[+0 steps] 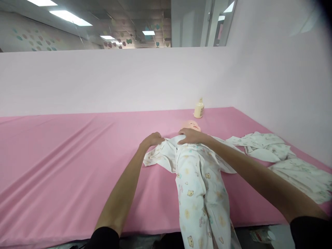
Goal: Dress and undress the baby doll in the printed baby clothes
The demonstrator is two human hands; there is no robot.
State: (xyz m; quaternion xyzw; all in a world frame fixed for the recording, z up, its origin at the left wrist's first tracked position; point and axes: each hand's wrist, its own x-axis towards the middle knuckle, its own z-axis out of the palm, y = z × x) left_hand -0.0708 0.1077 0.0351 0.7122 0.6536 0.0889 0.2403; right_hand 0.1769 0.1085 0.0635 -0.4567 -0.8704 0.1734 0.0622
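Left hand (152, 139) is pinched shut on the spread sleeve of the white bear-print cotton baby sleepsuit (199, 186), which lies mid-table on the pink fabric-covered table (64, 162), legs hanging over the near edge. Right hand (190, 136) presses flat, fingers together, on the collar just below the bald pink doll head (192, 125). Doll looks dressed and front closed; collar and sleeve still need straightening. Cream plastic lotion bottle (199, 108) behind, crumpled white printed garments (282, 155) far right.

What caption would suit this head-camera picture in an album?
Left hand and right hand rest at the collar of a doll in a bear-print sleepsuit on a pink sheet.
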